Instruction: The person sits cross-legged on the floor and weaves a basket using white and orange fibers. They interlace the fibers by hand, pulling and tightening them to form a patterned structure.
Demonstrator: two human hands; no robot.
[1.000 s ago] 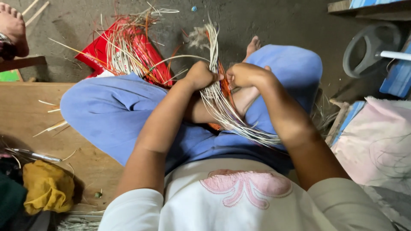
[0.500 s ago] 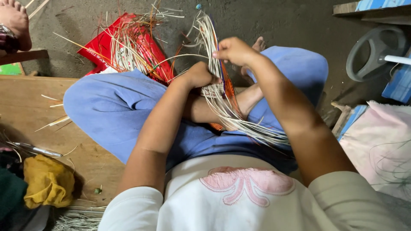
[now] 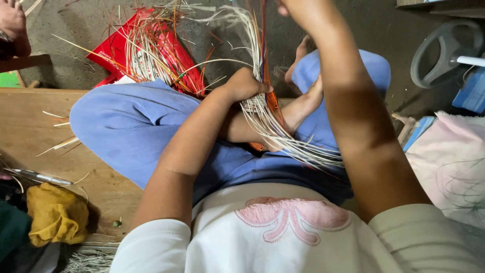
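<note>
Two hands on one bundle of pale strips (image 3: 262, 108) over the lap – left hand (image 3: 245, 85) clenched round its middle, right hand (image 3: 293, 7) raised at the top edge, grip mostly cropped so can't tell

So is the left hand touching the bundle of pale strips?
Touching. The head view shows the left hand closed around the bundle of pale strips where they gather, with strips fanning out above and below the fist and no gap visible.

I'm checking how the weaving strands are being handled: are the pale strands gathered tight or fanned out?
Both: the left hand pinches the pale strands together at one spot, and they fan loose above and below it.
</note>
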